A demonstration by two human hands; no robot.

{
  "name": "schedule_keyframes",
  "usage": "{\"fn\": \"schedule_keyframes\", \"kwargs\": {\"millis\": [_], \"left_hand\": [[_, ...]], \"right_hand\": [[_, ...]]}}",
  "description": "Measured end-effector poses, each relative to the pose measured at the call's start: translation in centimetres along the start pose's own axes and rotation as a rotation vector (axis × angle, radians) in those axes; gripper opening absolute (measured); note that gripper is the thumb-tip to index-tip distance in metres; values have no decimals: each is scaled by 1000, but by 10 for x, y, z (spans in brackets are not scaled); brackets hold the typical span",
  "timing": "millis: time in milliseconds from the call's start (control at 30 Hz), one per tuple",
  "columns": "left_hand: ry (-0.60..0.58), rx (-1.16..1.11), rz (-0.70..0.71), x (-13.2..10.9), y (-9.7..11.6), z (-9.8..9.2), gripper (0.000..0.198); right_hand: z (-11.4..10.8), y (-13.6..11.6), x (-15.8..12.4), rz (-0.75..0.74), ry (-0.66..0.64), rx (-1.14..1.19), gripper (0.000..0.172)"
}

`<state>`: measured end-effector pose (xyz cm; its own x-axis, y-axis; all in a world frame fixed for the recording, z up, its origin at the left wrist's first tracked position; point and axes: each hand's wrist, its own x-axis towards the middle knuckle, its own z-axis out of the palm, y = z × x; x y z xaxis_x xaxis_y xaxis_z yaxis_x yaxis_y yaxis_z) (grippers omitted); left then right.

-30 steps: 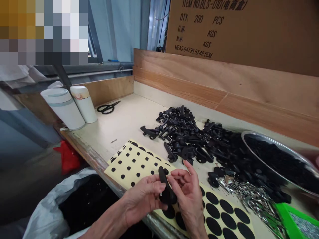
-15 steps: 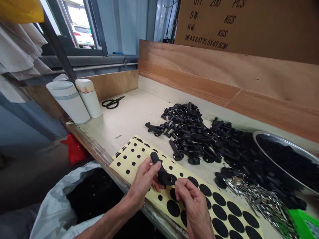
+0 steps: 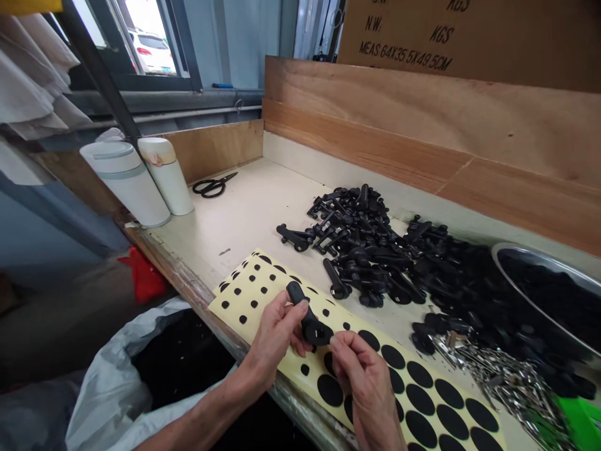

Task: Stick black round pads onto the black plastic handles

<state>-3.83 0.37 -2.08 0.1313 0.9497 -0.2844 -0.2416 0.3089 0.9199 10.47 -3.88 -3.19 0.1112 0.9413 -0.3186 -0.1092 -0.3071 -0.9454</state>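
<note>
A black plastic part, long with a rounded wide end, is gripped between the thumb and fingers of my left hand. Thumb and forefinger of my right hand are pinched at the edge of its wide end; whether they hold a small piece there is too small to tell. Under both hands lies a yellow sheet with black round stickers, small dots on the left and large discs on the right. Beyond it is a pile of similar black parts.
Small metal pieces lie at the right beside a green container and a metal bowl of black parts. Black scissors and two white bottles stand at the left. A white bag hangs below the table edge.
The view has shifted slightly. The black part has turned a little in my left hand, and its wide end now looks more covered. My right fingers remain at its edge.
</note>
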Motion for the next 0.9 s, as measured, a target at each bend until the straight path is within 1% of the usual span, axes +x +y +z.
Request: {"fn": "schedule_keyframes", "kwargs": {"millis": [133,333,433,600,667,900], "left_hand": [[26,1,-5,2,-1,1,30],[18,4,15,2,-2,2,29],[18,10,7,1,0,3,30],[13,8,18,0,0,2,29],[14,9,19,0,0,2,29],[21,19,24,0,-1,3,27]], "right_hand": [[-3,1,-1,-61,45,63,35],[-1,1,1,-32,-29,-26,35],[1,-1,3,-30,-6,-41,36],[0,1,8,-32,-28,-98,39],[-1,3,9,-29,-12,-108,39],[4,-2,6,-39,23,-112,37]]}}
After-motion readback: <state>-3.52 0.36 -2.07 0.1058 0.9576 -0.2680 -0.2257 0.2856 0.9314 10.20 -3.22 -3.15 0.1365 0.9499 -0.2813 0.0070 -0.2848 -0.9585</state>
